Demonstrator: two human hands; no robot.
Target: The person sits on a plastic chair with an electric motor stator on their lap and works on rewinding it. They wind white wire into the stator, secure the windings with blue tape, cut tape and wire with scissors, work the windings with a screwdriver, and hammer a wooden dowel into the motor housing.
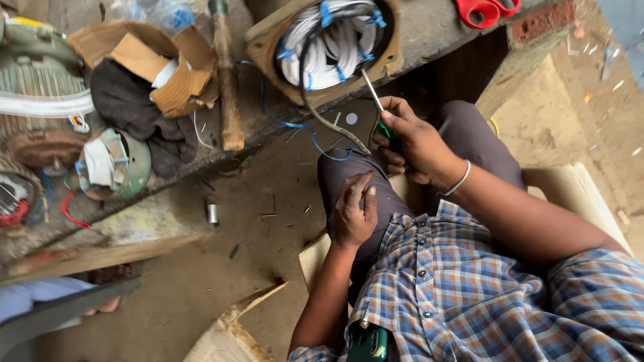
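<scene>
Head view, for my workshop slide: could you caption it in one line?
Right hand holds a green-handled screwdriver toward a motor stator; left hand rests on the knee.

Looks like a motor-repair workshop to me: open stator point(329, 43) with white windings tied in blue, more motor parts point(40, 87) along the rough concrete surface point(268, 114), hammer point(227, 80), red scissors point(484, 10), dirt floor point(201, 281) littered with scraps.

We wear a short-sleeved plaid shirt point(469, 281) in blue, orange and white checks, with small round buttons down the front placket at 6 o'clock. Dark grey trousers point(463, 134) cover both legs toward 12 o'clock. A thin silver bangle point(460, 179) circles the right wrist; the left wrist is bare.
</scene>
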